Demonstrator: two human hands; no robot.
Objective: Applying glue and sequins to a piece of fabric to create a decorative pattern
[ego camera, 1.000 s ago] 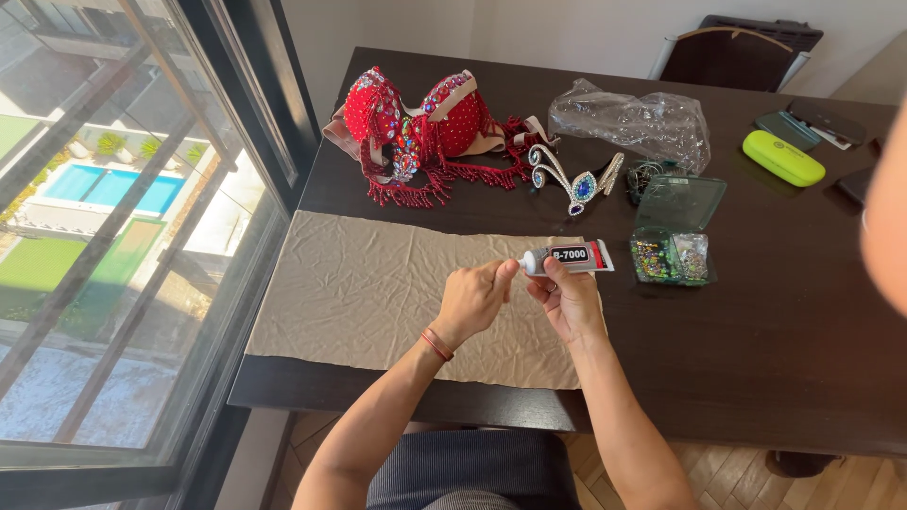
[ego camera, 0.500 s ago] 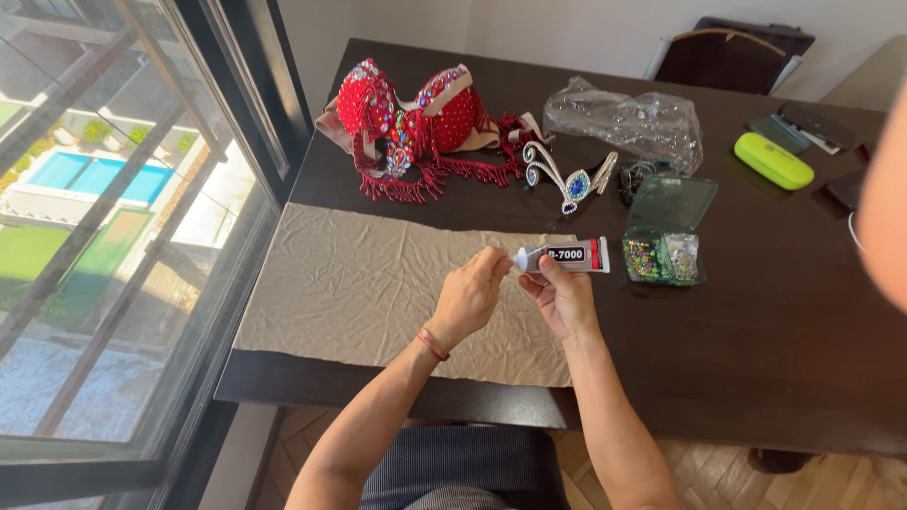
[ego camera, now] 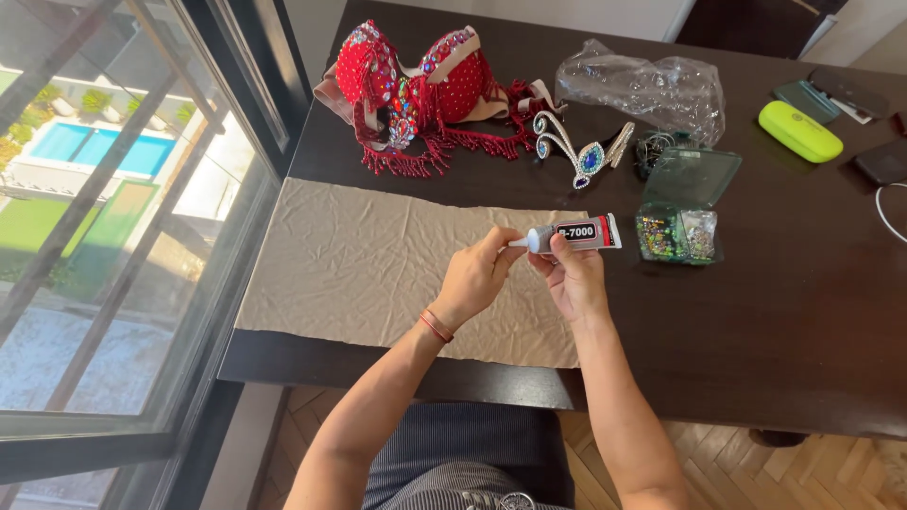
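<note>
Dark table (ego camera: 803,321) by a window; beige cloth (ego camera: 378,264) spread on it. Right hand (ego camera: 574,281) grips a glue tube (ego camera: 578,233) above the cloth's right edge. Left hand (ego camera: 477,277) pinches the nozzle tip; cap hidden under fingers. Since half a second ago, hands unchanged, view closer. Open clear box (ego camera: 682,212) holds beads, contents indistinct. Red costume top (ego camera: 416,90) behind.

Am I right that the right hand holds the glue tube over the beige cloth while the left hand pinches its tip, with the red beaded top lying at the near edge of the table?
Not quite. The head view shows the red beaded top at the far side of the table, beyond the beige cloth. The rest stands: the right hand holds the glue tube and the left hand pinches its tip.
</note>
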